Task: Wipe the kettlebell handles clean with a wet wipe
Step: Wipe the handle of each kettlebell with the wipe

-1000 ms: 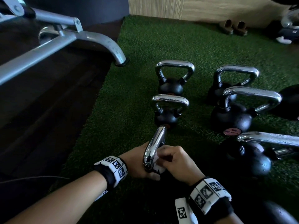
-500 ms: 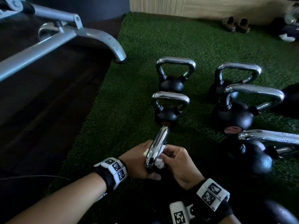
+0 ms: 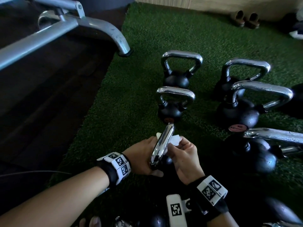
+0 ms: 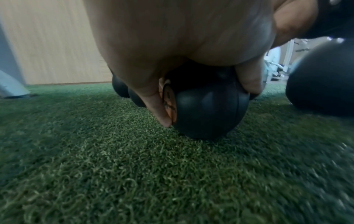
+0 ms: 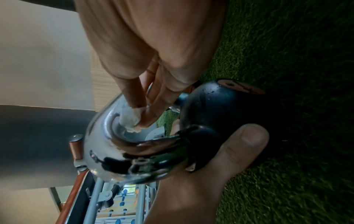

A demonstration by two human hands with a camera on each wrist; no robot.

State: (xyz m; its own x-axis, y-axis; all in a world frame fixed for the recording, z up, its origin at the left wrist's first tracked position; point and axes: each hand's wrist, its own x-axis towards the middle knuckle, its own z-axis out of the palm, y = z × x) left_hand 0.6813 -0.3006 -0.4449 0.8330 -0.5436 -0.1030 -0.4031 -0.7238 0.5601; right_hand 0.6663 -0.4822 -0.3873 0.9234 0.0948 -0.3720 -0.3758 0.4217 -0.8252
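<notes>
The nearest kettlebell has a black ball (image 4: 206,109) and a chrome handle (image 3: 161,145), and it stands on green turf. My left hand (image 3: 147,153) grips it from the left, fingers round the ball (image 5: 220,106) and thumb (image 5: 239,148) by the handle's base. My right hand (image 3: 182,149) pinches a white wet wipe (image 3: 176,140) and presses it against the right side of the handle. In the right wrist view the wipe (image 5: 130,119) sits bunched under my fingertips on the inside of the chrome loop (image 5: 103,136).
Several more chrome-handled kettlebells stand on the turf (image 3: 131,95): two straight ahead (image 3: 172,110) (image 3: 177,79), others to the right (image 3: 237,115) (image 3: 255,154). A steel bench leg (image 3: 106,33) stands at the turf's edge at the far left, over dark flooring (image 3: 41,95). A pair of shoes (image 3: 246,18) lies by the back wall.
My right hand has slid the wipe up along the handle, away from me. My left hand has kept its grip on the kettlebell.
</notes>
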